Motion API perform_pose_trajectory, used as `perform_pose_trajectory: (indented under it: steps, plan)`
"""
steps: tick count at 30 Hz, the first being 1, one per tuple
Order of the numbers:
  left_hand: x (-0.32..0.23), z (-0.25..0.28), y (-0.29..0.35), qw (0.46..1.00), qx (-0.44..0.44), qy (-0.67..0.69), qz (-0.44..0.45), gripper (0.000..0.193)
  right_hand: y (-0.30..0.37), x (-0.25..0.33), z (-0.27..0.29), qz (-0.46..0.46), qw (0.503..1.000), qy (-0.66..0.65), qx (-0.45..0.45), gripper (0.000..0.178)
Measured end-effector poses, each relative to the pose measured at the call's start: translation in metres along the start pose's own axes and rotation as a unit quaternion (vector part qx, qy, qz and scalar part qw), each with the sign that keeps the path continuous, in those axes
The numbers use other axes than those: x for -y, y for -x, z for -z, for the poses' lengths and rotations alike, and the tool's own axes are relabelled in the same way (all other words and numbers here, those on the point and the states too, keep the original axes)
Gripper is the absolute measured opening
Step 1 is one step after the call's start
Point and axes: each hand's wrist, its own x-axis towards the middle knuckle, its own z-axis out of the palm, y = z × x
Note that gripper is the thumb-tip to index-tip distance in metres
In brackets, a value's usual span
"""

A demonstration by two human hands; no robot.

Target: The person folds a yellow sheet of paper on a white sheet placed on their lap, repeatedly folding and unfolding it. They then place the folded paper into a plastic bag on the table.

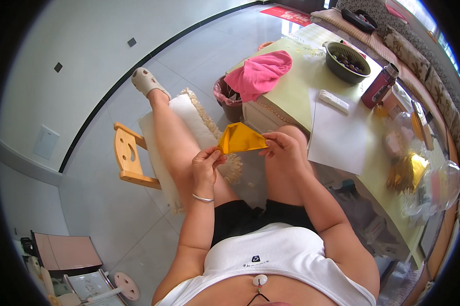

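A shiny gold sheet of foil (240,138), folded or bent into a rough triangle, is stretched between my two hands above my lap. My left hand (207,158) pinches its left corner between thumb and fingers. At the opposite corner, my right hand (282,145) grips the edge with closed fingertips. The foil's upper part stands up in a peak, with creases catching the light. On the table to the right lies more gold foil (417,171), beside clear plastic packaging (439,191).
A table (291,102) holds white paper (334,137), a white remote control (334,101), a green colander (347,62), a purple flask (380,85) and a pink cloth (259,74). A bin (230,104) stands beside it. My leg rests over a small wooden chair (125,155) with a white cushion (181,112).
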Motion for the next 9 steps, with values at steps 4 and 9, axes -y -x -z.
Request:
perform_pose_trajectory:
  steps: [4,9]
  plan:
    - [0.001,0.006,0.000,0.999,0.006,0.005,0.047,0.010,-0.004,-0.011,0.005,-0.011,1.000,0.016,0.016,0.016]
    - [0.000,0.006,0.005,0.999,0.008,-0.017,0.047,0.008,0.001,0.003,-0.003,-0.047,0.997,0.053,0.002,0.015]
